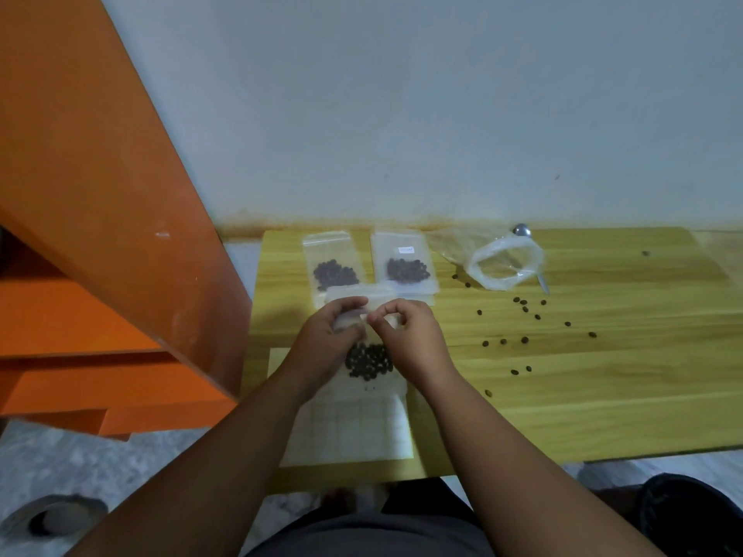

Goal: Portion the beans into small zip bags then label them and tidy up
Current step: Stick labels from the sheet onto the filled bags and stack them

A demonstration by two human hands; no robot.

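The zip bag [364,299] in work is at the near left part of the table [603,396], held just above a sheet of labels [349,432]. Its beans [368,361] sit in a dark heap at the lower end, between the two wrists. Both hands cover the middle of the bag, so its outline there is hidden, and the clear plastic is hard to trace against the pale sheet.

The left hand [331,335] has its fingers curled round the bag's left side. The right hand [408,335] has its fingers bent, with thumb and forefinger pinched together on the bag's face. Something small and pale shows at the fingertips. Whether it is a sticker or a fold of the bag cannot be made out.

Just behind lie two more filled bags side by side. The left bag [331,259] is partly overlapped by the held one. The right bag [404,261] bears a small white label [406,250] whose writing is too blurred to read.

To the right lies a large loose plastic bag [506,263] with its mouth rolled open. It covers most of a spoon [522,230], so only the bowl and the handle tip show. Loose beans [522,307] are scattered over the wood nearby.

An orange board [100,195] leans at the left.
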